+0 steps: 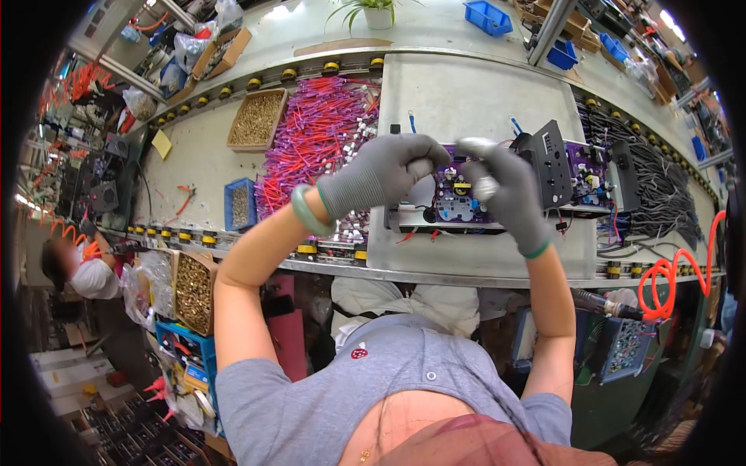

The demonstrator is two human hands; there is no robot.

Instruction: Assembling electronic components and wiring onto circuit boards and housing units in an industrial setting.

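Note:
Both my hands wear grey gloves and hang over an open electronics chassis. A purple circuit board (458,203) with many small parts lies in it. My left hand (400,167) is at the chassis's left side, fingers curled in; whatever they hold, if anything, is hidden. Above the board's right side is my right hand (509,190), its fingers smeared by motion and pale at the tips. Just right of that hand stands an upright black panel (546,165) with holes. Behind it sits a second purple board (588,177), in another open unit.
Red and purple wire leads (311,144) are heaped at left, beside a tray of brass-coloured parts (256,119) and a blue bin (240,203). Black cables (649,163) pile up at right. An orange coiled hose (659,286) hangs by the bench's right front edge.

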